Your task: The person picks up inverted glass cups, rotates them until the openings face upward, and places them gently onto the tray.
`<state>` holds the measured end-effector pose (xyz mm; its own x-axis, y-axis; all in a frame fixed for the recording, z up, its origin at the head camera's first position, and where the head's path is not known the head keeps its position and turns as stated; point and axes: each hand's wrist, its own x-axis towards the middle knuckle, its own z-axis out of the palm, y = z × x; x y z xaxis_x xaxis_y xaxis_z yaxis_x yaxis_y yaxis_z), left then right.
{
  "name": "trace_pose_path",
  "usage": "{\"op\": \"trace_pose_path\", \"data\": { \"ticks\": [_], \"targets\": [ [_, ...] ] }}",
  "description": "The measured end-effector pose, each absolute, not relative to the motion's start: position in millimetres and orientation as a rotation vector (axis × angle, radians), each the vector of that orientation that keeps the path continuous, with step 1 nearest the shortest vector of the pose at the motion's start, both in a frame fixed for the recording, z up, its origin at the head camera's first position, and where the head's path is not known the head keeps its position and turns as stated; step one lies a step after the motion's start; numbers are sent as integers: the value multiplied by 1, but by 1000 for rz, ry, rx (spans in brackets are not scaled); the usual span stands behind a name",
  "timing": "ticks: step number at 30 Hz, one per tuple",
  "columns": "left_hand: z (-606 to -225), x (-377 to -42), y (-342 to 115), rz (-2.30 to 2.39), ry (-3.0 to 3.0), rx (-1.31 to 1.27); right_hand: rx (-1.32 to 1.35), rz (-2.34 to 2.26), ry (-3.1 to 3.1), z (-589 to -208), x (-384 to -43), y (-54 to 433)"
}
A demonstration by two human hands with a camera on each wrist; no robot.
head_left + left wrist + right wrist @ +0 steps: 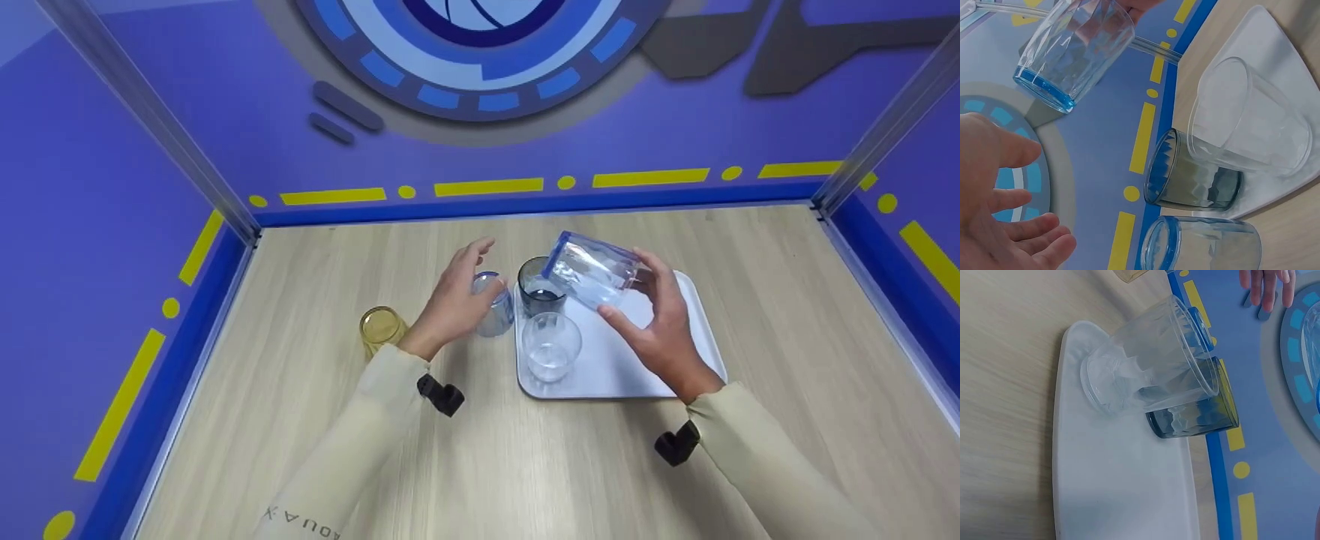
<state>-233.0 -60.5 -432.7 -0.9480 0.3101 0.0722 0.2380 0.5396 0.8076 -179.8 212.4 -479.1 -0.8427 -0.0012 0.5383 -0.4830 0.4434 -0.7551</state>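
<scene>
My right hand [664,330] grips a clear faceted glass [596,270] with a blue end, raised and tilted above the tray. The blue end points left, away from the palm. My left hand [457,300] is raised with fingers spread and holds nothing. Below it, a pale blue glass [495,319] with a blue band at its upper end stands just left of the white tray [622,390]. On the tray's left side are a smoky grey glass [541,289] and, nearer me, a clear glass [551,349]. The left wrist view shows the left palm [988,191] apart from the glasses.
An amber glass [381,326] stands on the wooden table [480,465], left of my left wrist. Blue-purple panels with yellow markings [487,186] enclose the table at the back and both sides.
</scene>
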Motion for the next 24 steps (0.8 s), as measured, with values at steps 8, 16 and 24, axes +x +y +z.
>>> {"op": "trace_pose_path", "data": {
  "ticks": [8,16,24],
  "targets": [
    [-439,-236,-62,1350,2700,453,397,1328,-2252,-478,-179,216],
    [-444,-240,-64,1309,2707,416,401,1346,-2199,-479,-180,218],
    [-451,-244,-65,1283,2699,345,381,1314,-2187,-475,-177,215]
  ]
}}
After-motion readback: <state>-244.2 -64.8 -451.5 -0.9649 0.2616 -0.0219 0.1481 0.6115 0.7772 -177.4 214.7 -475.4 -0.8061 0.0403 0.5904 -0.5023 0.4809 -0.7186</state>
